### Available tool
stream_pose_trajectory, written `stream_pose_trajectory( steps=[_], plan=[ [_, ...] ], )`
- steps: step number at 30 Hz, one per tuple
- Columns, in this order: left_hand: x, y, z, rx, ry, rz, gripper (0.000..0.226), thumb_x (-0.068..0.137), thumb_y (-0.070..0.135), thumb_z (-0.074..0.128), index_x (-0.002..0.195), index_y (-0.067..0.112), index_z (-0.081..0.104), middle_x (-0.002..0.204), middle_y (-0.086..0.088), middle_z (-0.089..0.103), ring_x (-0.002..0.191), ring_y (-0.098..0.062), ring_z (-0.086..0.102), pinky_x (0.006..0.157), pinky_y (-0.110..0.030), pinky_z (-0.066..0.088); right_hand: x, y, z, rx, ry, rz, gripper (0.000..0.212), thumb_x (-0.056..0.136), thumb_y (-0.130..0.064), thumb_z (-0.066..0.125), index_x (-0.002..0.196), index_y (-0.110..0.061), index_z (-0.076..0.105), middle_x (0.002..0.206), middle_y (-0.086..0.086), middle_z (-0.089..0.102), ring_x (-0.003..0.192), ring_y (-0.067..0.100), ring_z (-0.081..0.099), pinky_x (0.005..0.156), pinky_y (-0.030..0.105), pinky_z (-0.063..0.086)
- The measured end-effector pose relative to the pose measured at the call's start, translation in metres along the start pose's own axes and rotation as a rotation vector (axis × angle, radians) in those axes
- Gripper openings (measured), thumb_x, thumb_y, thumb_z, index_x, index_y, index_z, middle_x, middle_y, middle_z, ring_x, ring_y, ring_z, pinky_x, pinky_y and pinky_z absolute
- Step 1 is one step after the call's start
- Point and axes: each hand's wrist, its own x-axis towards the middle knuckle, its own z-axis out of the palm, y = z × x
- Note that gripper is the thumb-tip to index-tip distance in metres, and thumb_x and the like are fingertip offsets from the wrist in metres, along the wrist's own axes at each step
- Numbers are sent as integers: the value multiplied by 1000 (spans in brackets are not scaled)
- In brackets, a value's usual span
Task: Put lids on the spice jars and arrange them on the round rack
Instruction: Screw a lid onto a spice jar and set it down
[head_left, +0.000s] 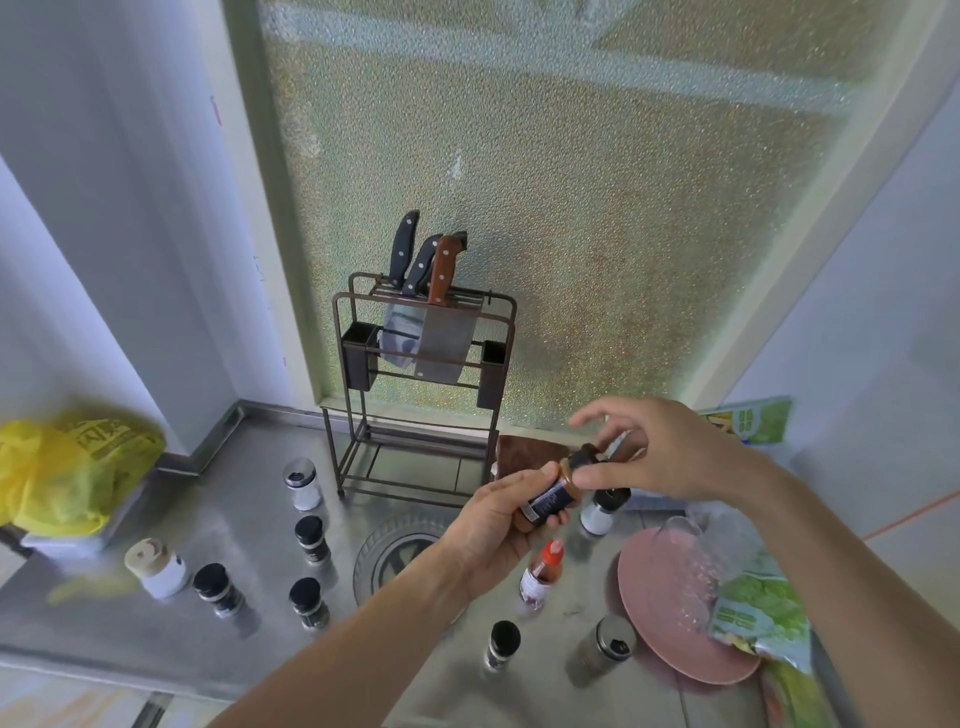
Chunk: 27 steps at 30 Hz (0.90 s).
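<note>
- Two bare hands meet above the middle of the steel bench (218, 519), working on one small dark-labelled spice jar (553, 500) that lies tilted, its mouth pointing up and to the right.
- The left hand (498, 525) cradles the jar from below; its fingers (522, 480) are curled around the body, thumb lying along the top.
- The right hand (660, 447) pinches a black round lid (583, 457) at the jar's mouth between thumb and middle fingers, while the index finger is lifted and spread away; whether the lid is fully seated cannot be told.
- Several other jars stand loose on the bench: a clear jar with a silver cap (302, 483) near the back, three black-lidded jars (311, 538) left of the round drain (400, 558), and a white jar with a tan top (156, 566) toward the left edge.
- Near the front edge stand another black-lidded jar (503, 644) and a silver-topped shaker (602, 649); a red-capped bottle (543, 574) stands just below the left hand.
- A pink round plate (670, 623) lies toward the right edge, partly covered by a green printed plastic packet (758, 608).
- A dark metal wire knife rack (421, 364) stands at the back edge against the frosted window.
</note>
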Motion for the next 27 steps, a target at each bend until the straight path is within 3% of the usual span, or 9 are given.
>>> stream_pose_trajectory(
  steps=[3, 6, 9, 10, 13, 17, 21, 24, 27],
  plan=[
    [7, -2, 2, -8, -4, 41, 26, 89, 19, 72, 106, 0, 69, 98, -19, 68, 72, -20, 61, 64, -19, 58, 3, 10, 1, 53, -3, -18, 30, 72, -33, 89, 98, -36, 73, 92, -9, 78, 79, 8, 75, 84, 42, 61],
    [16, -8, -1, 16, 8, 111, 29, 84, 15, 74, 107, -2, 71, 98, -21, 70, 72, -23, 62, 70, -24, 58, 6, 20, 6, 74, 79, -2, 29, 72, -29, 90, 96, -29, 77, 87, -6, 79, 77, 5, 75, 80, 34, 62],
    [27, -16, -10, 121, 21, 157, 33, 84, 17, 78, 110, -1, 71, 112, -26, 70, 89, -32, 66, 89, -38, 58, 8, 36, 19, 120, 98, 27, 26, 73, -28, 90, 95, -31, 76, 86, -7, 79, 79, 4, 75, 79, 30, 59],
    [29, -17, -13, 198, 36, 160, 31, 86, 19, 78, 111, 1, 72, 114, -25, 70, 95, -33, 67, 93, -41, 57, 9, 44, 24, 130, 96, 50, 26, 73, -28, 89, 94, -32, 74, 87, -7, 79, 80, 4, 75, 80, 31, 59],
    [39, -26, -20, 574, 171, 154, 20, 90, 23, 76, 108, 16, 78, 103, -2, 78, 89, -9, 71, 79, -20, 54, 13, 72, 44, 47, 116, 136, 29, 72, -30, 87, 96, -32, 72, 87, -9, 75, 81, 5, 71, 81, 33, 58],
    [62, -50, -39, 1062, 265, 87, 30, 86, 30, 75, 116, 32, 73, 110, 13, 75, 100, 1, 69, 96, -23, 53, 19, 109, 79, -198, 85, 232, 31, 76, -28, 81, 104, -24, 67, 105, -3, 73, 98, 19, 68, 82, 36, 55],
    [78, -68, -45, 1415, 279, 83, 30, 89, 33, 66, 119, 32, 70, 117, 14, 71, 106, -4, 64, 92, -21, 48, 29, 159, 119, -284, 85, 360, 29, 78, -23, 75, 104, -22, 64, 106, 4, 70, 99, 27, 67, 77, 36, 51],
    [88, -81, -52, 1508, 303, 78, 31, 91, 37, 64, 121, 33, 68, 126, 9, 66, 115, -13, 62, 96, -28, 48, 34, 190, 149, -269, 81, 436, 28, 78, -20, 75, 104, -20, 65, 102, 6, 69, 94, 28, 67, 72, 32, 47],
    [96, -92, -60, 1573, 338, 51, 33, 93, 39, 63, 126, 36, 63, 130, 7, 63, 115, -15, 61, 94, -30, 49, 38, 212, 175, -226, 95, 481, 29, 77, -18, 78, 103, -18, 65, 103, 6, 63, 94, 29, 66, 76, 35, 52]
  ],
)
